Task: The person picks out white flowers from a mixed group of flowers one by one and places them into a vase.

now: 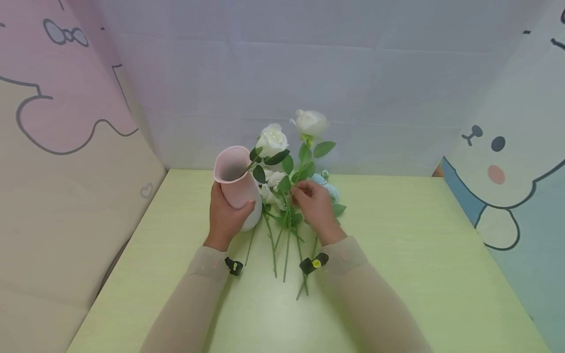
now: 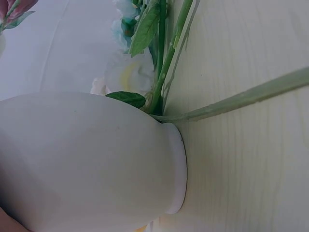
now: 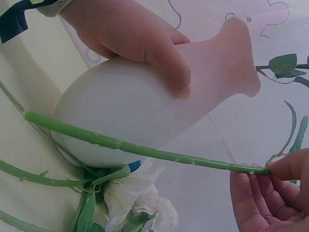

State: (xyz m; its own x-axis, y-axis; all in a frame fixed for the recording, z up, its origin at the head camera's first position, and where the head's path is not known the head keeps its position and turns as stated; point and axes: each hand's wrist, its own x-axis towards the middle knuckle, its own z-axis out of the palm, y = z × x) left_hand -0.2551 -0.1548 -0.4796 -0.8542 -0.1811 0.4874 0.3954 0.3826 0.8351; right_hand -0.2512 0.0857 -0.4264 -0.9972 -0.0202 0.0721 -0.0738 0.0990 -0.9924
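Vase (image 1: 238,192) | stem (image 1: 252,166): end hidden inside | blue blooms (image 1: 334,192): apparently part-covered

The head camera looks forward and down over a pale-green, wood-grained tabletop (image 1: 419,235), while both wrist cameras, turned sideways, share a rounded pink-and-white vase (image 3: 116,108) up close.

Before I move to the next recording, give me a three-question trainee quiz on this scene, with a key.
1. True or false: the left hand holds the vase.

2. Multiple choice: what does the right hand pinch?
a) the vase's rim
b) a green flower stem
c) a light blue bloom

3. Fill in the color: the vase is ____ at the top and white at the bottom.

Key: 1. true; 2. b; 3. pink
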